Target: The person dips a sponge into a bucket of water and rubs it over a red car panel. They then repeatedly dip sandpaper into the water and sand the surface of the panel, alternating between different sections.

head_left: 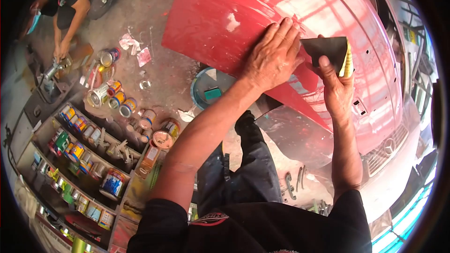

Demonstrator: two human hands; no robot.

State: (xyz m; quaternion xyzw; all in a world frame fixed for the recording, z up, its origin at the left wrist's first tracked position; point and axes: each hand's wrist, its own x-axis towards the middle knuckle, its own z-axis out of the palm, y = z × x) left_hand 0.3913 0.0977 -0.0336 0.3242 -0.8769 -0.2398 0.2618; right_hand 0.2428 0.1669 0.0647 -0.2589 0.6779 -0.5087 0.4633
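My left hand (275,56) lies flat on the red car panel (211,23), its fingers stretched out and pointing away from me. Beside it on the right, my right hand (336,84) holds a dark flat sheet (326,52), with the thumb on its face. A yellow ridged piece (348,61) shows behind the sheet's right edge, in the same hand. Pale scuffed patches mark the red paint near the left hand. Most of the right hand's fingers are hidden behind the sheet.
A blue-rimmed bucket (196,94) with a green block (213,93) stands below the panel. Paint cans (127,107) and a shelf rack (119,208) full of cans are at left. Another person's hands (61,49) hold a spray gun (52,70) at upper left.
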